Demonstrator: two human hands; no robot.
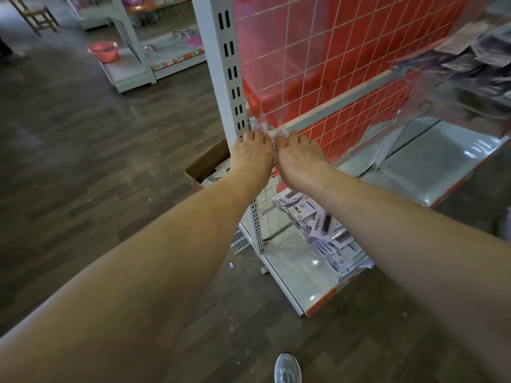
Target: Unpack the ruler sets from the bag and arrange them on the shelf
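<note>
Mostly blurred, the ruler sets (475, 48) show as grey packets inside the clear bag (414, 100), well right of the white upright (235, 87). The bag's crumpled edge sits just right of that upright, where the left hand (250, 153) and right hand (297, 157) pinch it, fingers curled, tips hidden. Lower, right of the upright, more packets (323, 230) pile on the bottom shelf (293, 275). A cardboard box (204, 167) is half hidden behind the upright.

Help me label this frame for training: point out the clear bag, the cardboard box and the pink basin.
clear bag (448, 95), head view, its hazy middle.
cardboard box (207, 161), head view, its brown side wall.
pink basin (104, 54), head view, its near wall.
</note>
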